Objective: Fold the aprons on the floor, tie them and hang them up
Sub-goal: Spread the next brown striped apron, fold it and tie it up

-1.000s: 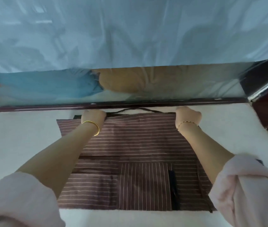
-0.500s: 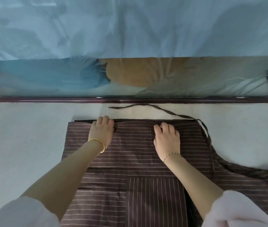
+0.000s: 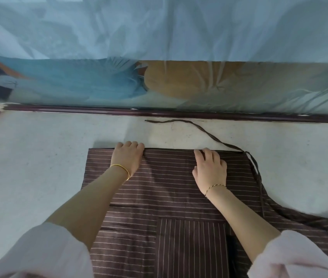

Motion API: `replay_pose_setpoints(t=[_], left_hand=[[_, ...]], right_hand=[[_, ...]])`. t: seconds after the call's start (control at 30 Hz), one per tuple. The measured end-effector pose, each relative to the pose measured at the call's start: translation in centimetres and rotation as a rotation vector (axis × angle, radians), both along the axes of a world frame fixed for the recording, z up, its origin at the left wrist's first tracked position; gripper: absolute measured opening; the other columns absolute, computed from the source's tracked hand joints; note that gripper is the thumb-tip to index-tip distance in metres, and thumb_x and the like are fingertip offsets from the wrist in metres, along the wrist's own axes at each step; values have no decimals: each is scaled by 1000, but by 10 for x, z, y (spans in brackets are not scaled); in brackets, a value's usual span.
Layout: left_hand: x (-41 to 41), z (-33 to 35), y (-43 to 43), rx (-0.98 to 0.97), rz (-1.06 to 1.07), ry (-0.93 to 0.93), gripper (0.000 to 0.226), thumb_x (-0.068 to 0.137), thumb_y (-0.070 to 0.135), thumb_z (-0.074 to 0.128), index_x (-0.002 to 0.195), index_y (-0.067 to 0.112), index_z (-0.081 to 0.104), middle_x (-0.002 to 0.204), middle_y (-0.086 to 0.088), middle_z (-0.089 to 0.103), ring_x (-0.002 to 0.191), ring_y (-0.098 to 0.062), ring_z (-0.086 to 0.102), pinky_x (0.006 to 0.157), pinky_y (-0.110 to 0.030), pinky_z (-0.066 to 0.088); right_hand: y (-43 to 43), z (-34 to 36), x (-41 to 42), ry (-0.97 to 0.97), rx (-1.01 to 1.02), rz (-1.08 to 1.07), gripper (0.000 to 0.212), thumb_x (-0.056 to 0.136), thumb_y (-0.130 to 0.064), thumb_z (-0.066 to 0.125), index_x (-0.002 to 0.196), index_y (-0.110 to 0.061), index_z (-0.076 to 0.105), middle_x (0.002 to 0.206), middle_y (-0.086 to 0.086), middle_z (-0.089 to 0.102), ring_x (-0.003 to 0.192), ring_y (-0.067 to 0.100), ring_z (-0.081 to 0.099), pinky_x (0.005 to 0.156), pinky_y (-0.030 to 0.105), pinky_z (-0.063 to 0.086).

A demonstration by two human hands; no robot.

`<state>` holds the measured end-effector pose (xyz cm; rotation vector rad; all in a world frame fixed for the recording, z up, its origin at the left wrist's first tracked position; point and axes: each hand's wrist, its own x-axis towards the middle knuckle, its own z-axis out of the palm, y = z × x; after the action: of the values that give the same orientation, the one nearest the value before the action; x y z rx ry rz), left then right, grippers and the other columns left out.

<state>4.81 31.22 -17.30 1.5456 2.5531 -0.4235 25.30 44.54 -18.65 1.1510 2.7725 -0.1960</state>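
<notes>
A brown apron (image 3: 169, 189) with thin pale stripes lies flat on the pale floor, its far edge folded straight. A striped pocket (image 3: 191, 245) sits on its near part. My left hand (image 3: 128, 158) rests palm down on the far edge, fingers curled over the fold. My right hand (image 3: 210, 170) lies flat on the cloth further right, fingers spread. A dark apron string (image 3: 205, 132) trails from the far right corner across the floor. The apron's right side (image 3: 307, 223) spreads out toward the frame's right edge.
A dark wooden rail (image 3: 159, 112) runs across the floor just beyond the apron. Behind it hangs a sheer pale curtain (image 3: 159, 37) over blue (image 3: 74, 81) and tan (image 3: 189, 81) cloth. Bare pale floor (image 3: 28, 167) lies left of the apron.
Both hands came down from gripping the lifted far edge to lying on the cloth. The fold now rests flat, and the string has fallen onto the floor.
</notes>
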Motion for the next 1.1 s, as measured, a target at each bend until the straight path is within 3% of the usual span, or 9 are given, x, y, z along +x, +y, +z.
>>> replay_pose_setpoints(t=[0.17,0.37,0.5,0.63,0.73,0.83,0.93,1.03,1.1], left_hand=[[-25,6,-15,-60,14,60,26,96,35,36,110,18,51,103,0,60,99,-22,56,103,-42,34],[-6,12,0,-162,209,195,38,93,20,41,130,12,35,128,-11,44,119,-28,43,107,-49,30],[63,12,38,106,-207,-99,34,92,12,44,126,10,39,127,-12,41,109,-25,46,93,-34,45],[120,7,80,136,-391,-332,39,94,14,44,132,12,38,133,-12,36,112,-26,45,90,-34,45],[144,0,99,75,-405,-326,49,98,29,40,144,17,24,146,-14,24,123,-29,38,95,-39,44],[154,-4,107,-38,-351,-281,62,99,43,35,150,25,4,155,-11,5,134,-32,27,101,-42,39],[156,-4,110,-89,-298,-275,67,97,47,36,150,27,-1,157,-6,-1,135,-32,25,99,-42,42],[155,-1,115,-106,-274,-309,70,96,47,41,150,28,1,157,-4,-1,136,-32,24,99,-42,45],[153,-1,117,-113,-273,-329,71,95,47,44,150,28,3,156,-3,0,135,-31,25,100,-43,45]], right_hand=[[4,4,-5,-32,-1,-12,52,91,-33,51,139,-24,35,141,6,35,130,27,33,99,45,38],[5,5,-7,-30,-29,-31,50,92,-31,52,138,-23,34,141,5,35,131,25,33,102,43,38],[-4,14,11,167,-101,-32,51,86,-15,63,134,-14,45,137,10,44,126,28,44,96,38,46],[-11,24,59,372,36,-412,47,73,-4,73,116,-7,55,116,15,54,89,29,61,65,35,53],[12,33,92,233,-98,-747,40,89,-17,59,125,-11,41,122,10,42,73,24,57,56,30,43],[43,35,108,-81,-193,-677,19,97,-27,46,109,-15,54,96,3,55,69,19,54,59,28,44],[82,51,107,-182,-307,-631,16,94,-20,48,96,-12,62,79,1,62,71,17,61,61,27,50],[125,85,94,-102,-90,-609,18,90,-3,45,97,-10,60,81,2,58,70,19,53,59,26,40],[150,105,79,136,86,-593,22,92,0,41,103,-11,57,97,9,59,77,25,52,63,27,34]])
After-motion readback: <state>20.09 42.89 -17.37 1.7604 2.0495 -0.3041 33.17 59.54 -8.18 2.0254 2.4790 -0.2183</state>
